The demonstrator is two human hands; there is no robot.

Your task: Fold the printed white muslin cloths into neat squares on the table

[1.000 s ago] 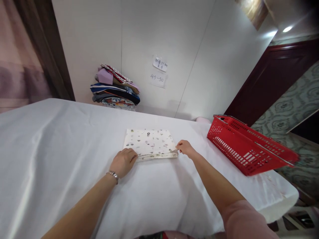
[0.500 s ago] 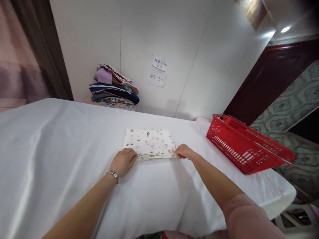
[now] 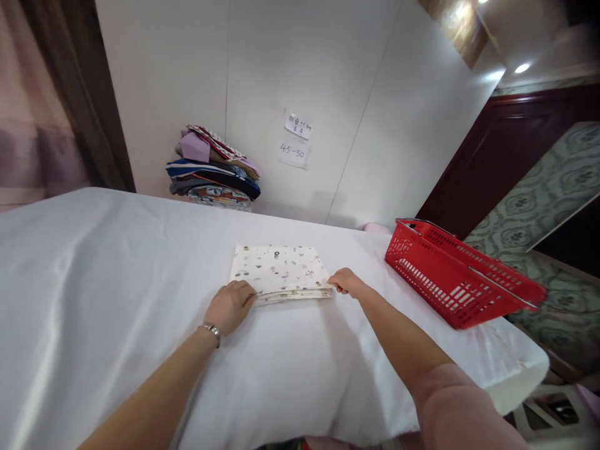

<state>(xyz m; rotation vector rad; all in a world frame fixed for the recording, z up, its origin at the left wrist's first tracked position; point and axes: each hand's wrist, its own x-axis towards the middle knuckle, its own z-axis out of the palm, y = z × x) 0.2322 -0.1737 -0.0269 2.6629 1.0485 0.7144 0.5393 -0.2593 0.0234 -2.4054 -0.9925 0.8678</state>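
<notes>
In the head view, a folded cloth (image 3: 279,269), white with small scattered prints, lies flat near the middle of a tabletop (image 3: 140,262) draped in white. Its folded layers show along the edge nearest the person. The left hand (image 3: 229,307) rests at the near left corner, fingers bent and their tips touching the cloth; whether its grip pinches the corner or only presses on it cannot be told. The right hand (image 3: 347,282) is at the near right corner, its grip closed to a pinch, with the cloth's corner between thumb and fingers. A silvery band (image 3: 212,331) circles the left wrist, and a pink sleeve (image 3: 464,406) covers part of the right arm.

To the right of the cloth and apart from it, a red basket (image 3: 450,269) with slotted sides stands on the tabletop. Beyond the far edge, a stack of folded fabrics (image 3: 213,169) shows against a pale wall (image 3: 309,56). On that wall are 2 paper notes, the lower note (image 3: 294,154) reading "45-50".
</notes>
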